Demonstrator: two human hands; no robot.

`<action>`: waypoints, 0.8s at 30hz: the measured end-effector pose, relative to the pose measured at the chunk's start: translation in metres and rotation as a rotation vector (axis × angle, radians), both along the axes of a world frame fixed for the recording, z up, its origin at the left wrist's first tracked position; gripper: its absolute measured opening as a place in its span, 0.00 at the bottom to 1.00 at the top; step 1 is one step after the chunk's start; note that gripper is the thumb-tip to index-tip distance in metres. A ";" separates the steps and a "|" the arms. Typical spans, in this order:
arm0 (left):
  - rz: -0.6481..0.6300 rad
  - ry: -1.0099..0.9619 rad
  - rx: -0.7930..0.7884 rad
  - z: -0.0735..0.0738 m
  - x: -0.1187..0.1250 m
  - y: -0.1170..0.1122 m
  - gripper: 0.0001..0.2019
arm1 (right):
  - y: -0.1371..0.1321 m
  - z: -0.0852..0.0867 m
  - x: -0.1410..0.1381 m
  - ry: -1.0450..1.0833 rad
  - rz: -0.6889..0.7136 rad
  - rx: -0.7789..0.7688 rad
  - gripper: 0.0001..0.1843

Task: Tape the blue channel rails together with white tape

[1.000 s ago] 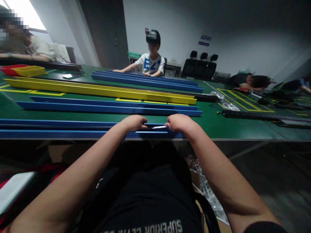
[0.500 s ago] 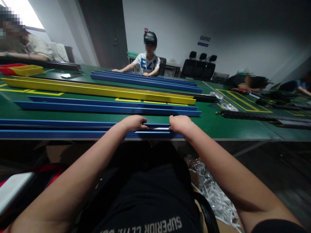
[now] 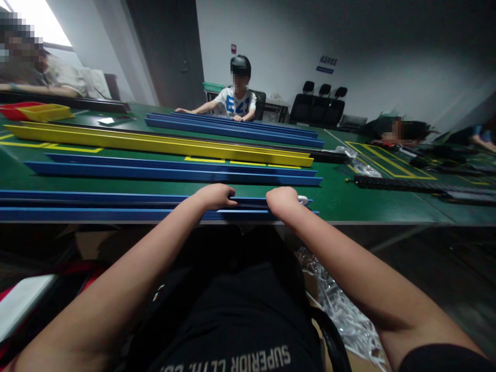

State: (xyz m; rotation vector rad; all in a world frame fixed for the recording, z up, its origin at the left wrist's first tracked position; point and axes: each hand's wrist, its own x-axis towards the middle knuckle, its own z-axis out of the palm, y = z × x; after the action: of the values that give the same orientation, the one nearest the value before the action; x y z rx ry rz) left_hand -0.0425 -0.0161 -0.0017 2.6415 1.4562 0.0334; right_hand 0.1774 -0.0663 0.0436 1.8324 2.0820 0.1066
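Observation:
A long blue channel strip (image 3: 116,213) lies along the front edge of the green table, its raised sides running left to right. My left hand (image 3: 215,196) rests over it with fingers curled around its back side, thumb and fingertip at the inner groove. Close by on the right, my right hand (image 3: 283,200) is closed above the same strip, knuckles up. From behind that hand sticks out a small white ring-shaped piece (image 3: 303,200), like a tape roll; most of it is hidden by the fist.
Beyond lie another blue strip pair (image 3: 174,171), a yellow channel (image 3: 163,147) and more blue strips (image 3: 232,128), where a person (image 3: 238,101) sits. Red and yellow trays (image 3: 42,111) stand far left. A black rail (image 3: 395,183) lies right. Clear plastic scraps (image 3: 341,310) are below the table.
My right hand has turned over to knuckles up and closed more, and the white ring-shaped piece now shows beside it. The white strip between my hands is no longer visible. My left hand stays.

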 end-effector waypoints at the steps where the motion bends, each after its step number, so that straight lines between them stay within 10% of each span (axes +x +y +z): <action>1: 0.001 0.003 0.003 0.000 0.000 0.000 0.21 | 0.000 0.000 0.000 0.002 0.002 -0.002 0.19; 24: -0.090 -0.070 -0.118 0.019 -0.019 -0.010 0.16 | 0.000 0.000 -0.003 0.052 -0.060 -0.005 0.19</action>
State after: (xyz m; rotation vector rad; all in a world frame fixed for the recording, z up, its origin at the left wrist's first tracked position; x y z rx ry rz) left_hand -0.0619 -0.0256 0.0176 2.5801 1.2762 0.0310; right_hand 0.1744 -0.0667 0.0433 1.9125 2.0573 0.0392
